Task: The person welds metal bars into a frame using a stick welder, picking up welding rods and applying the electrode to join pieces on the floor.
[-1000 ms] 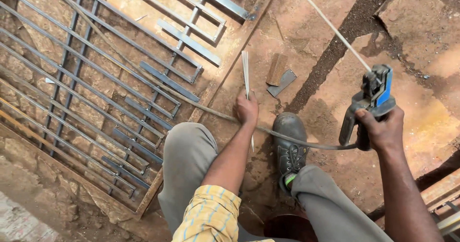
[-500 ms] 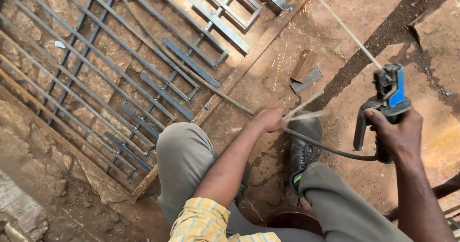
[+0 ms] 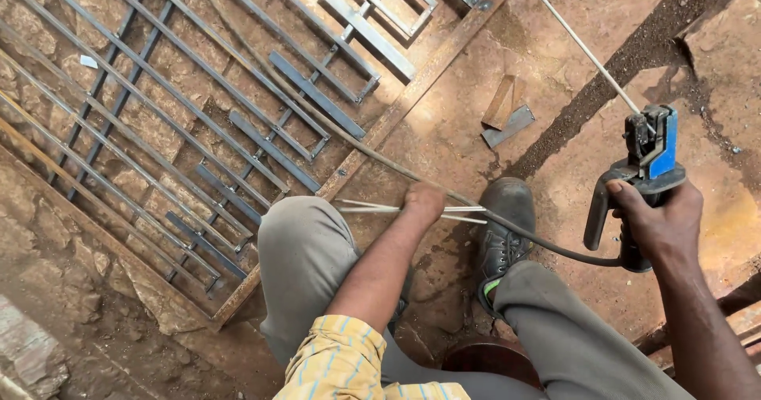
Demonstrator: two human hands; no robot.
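Welding step, mid-seam on gate [image 3: 238, 130] frame: rod [image 3: 583, 47] tip sits at gate's top-right corner, no arc visible. R hand [image 3: 654, 222] fist-tight on holder [image 3: 650, 158], cable [image 3: 547, 245] trailing past boot [image 3: 503, 229]. L hand [image 3: 424, 202] closed on spare rods [image 3: 372, 207], by gate's right edge. Likely next: strike arc w/ steady tip. Scrap plates [image 3: 507, 114] lie nearby on ground.

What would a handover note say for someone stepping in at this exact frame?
Right hand: grips the blue electrode holder; its rod reaches to the metal grille frame corner at top.
Left hand: closed on spare rods beside the boot.
Cable runs across the grille.
No arc visible now.
Two metal offcuts lie loose on the ground.
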